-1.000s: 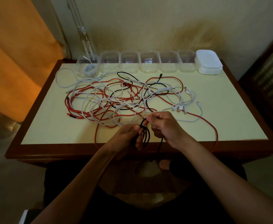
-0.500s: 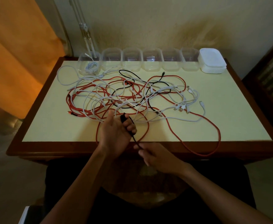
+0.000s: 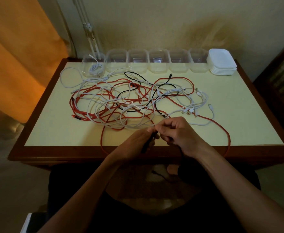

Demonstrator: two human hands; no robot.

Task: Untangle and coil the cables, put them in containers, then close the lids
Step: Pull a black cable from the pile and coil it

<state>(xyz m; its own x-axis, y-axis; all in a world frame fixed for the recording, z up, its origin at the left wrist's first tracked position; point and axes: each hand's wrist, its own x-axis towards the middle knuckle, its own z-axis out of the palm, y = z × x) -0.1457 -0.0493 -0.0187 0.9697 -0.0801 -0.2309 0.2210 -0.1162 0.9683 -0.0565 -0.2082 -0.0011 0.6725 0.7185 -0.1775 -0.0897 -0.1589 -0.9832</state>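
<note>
A: Head view. What was the grip state?

B: Both hands sat at the near edge of the table [image 3: 54,132]. Left hand [image 3: 138,143] had its fingers curled round a bundle of black cable [image 3: 148,143]. Right hand [image 3: 178,133] pinched the same black cable just beside the left fingertips; hands were touching.

A: Rest of that cable?

B: It ran from the hands up into the tangle [image 3: 129,101] at the table's middle: thin, matte black, looping between red and white strands. Another black stretch hung below the table edge over the person's lap.

A: Tangle itself?

B: Red cables [image 3: 225,132] braided-looking, one long loop drooping past the near edge. White cables [image 3: 67,71] thinner, with connector ends fanned toward the table's right.

A: Containers?

B: Six clear containers [image 3: 158,61] in a row along the table's far edge, all uncovered. The leftmost container [image 3: 94,64] held a coiled white cable. White lids [image 3: 222,63] were stacked at the row's right end.
</note>
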